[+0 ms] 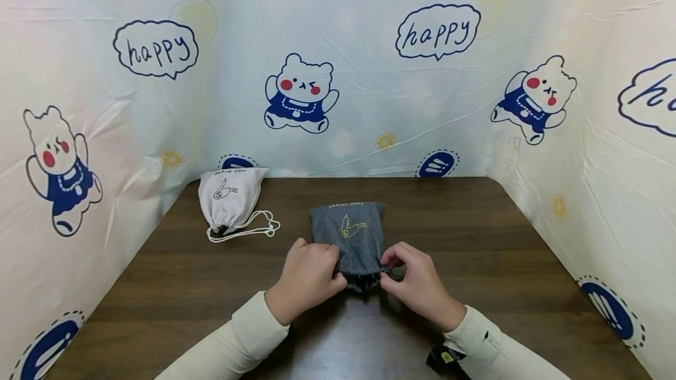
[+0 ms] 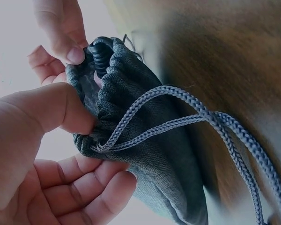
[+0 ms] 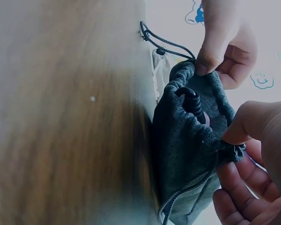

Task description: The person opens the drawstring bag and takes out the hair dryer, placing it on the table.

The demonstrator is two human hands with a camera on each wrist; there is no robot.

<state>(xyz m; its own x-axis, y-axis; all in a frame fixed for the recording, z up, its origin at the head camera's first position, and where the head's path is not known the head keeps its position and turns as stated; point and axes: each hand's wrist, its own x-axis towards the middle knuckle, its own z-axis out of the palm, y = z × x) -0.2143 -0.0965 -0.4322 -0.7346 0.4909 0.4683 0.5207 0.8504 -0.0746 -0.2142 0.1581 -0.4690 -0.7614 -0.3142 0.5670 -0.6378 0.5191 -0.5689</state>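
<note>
A dark grey drawstring bag [image 1: 347, 230] with a yellow hair dryer print lies on the table, its gathered mouth facing me. My left hand [image 1: 311, 274] pinches the left side of the mouth between thumb and fingers. On the opposite side, my right hand [image 1: 417, 280] pinches the rim. Between the two hands the mouth gapes, and a coiled black cord [image 2: 101, 58] shows inside; the rest of the contents is mostly hidden. In the left wrist view, a grey drawstring [image 2: 166, 91] loops out beside my left thumb. Another drawstring [image 3: 189, 190] hangs by my right hand.
A white drawstring bag [image 1: 229, 195] with a similar print lies at the back left of the brown table [image 1: 449, 216], its white cord [image 1: 253, 230] trailing right. Printed cloth [image 1: 359, 16] surrounds the table at the back and sides.
</note>
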